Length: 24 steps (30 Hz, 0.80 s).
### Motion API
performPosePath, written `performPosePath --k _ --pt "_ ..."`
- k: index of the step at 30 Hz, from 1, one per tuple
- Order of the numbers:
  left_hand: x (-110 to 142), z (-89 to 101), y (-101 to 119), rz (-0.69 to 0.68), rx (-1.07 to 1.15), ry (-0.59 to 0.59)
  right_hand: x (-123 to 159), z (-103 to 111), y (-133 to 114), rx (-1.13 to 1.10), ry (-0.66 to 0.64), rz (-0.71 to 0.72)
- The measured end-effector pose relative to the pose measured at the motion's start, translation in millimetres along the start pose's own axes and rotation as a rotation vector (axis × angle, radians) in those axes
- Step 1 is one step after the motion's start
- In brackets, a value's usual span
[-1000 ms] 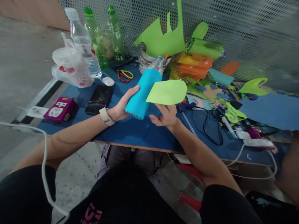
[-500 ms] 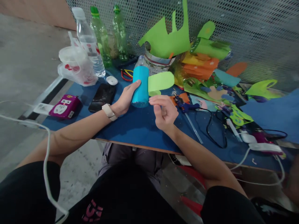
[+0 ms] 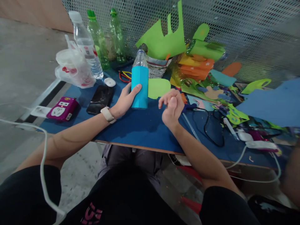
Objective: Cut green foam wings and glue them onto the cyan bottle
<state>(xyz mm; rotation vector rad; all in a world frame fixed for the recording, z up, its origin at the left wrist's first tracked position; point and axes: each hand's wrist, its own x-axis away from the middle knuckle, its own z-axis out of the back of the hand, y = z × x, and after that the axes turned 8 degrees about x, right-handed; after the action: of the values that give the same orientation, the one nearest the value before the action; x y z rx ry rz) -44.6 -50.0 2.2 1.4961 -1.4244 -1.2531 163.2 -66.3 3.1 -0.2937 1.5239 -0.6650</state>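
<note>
A plastic bottle wrapped in turquoise foam [image 3: 140, 84] stands upright on the blue table [image 3: 136, 128]. My left hand [image 3: 124, 101] is wrapped round its lower part from the left. A light green foam flap [image 3: 158, 87] sticks out from the bottle's right side. My right hand [image 3: 171, 106] hovers just right of the bottle, below the flap, fingers curled loosely with nothing visible in them.
A black phone [image 3: 99, 99], a purple power strip [image 3: 61, 108], clear and green bottles [image 3: 86, 43] and a plastic bag stand at the left. Scissors [image 3: 125, 76], a tin with green foam [image 3: 159, 65], foam scraps [image 3: 199, 65], a glue gun [image 3: 189, 107] and cables lie behind and right.
The bottle went from tilted in the air to upright on the table. My right hand let go of the green flap and drew back, fingers curling.
</note>
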Motion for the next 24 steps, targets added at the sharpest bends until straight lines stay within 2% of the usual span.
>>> performPosePath --k 3,6,13,19,24 --pt "0.5 0.7 0.0 -0.008 -0.018 -0.011 -8.5 5.8 11.0 0.100 0.053 -0.065" --pt "0.3 1.4 -1.1 -0.044 -0.042 -0.004 -18.8 17.3 28.4 0.195 0.104 -0.073" --pt "-2.0 5.3 -2.7 -0.109 -0.148 -0.008 -48.9 60.0 78.3 0.383 0.180 -0.024" --pt "-3.3 6.8 -1.7 -0.137 -0.106 -0.038 -55.8 84.7 109.6 0.470 0.161 -0.088" --pt "-1.9 5.1 0.3 -0.152 -0.094 -0.040 -54.0 92.4 118.9 0.496 0.088 -0.090"
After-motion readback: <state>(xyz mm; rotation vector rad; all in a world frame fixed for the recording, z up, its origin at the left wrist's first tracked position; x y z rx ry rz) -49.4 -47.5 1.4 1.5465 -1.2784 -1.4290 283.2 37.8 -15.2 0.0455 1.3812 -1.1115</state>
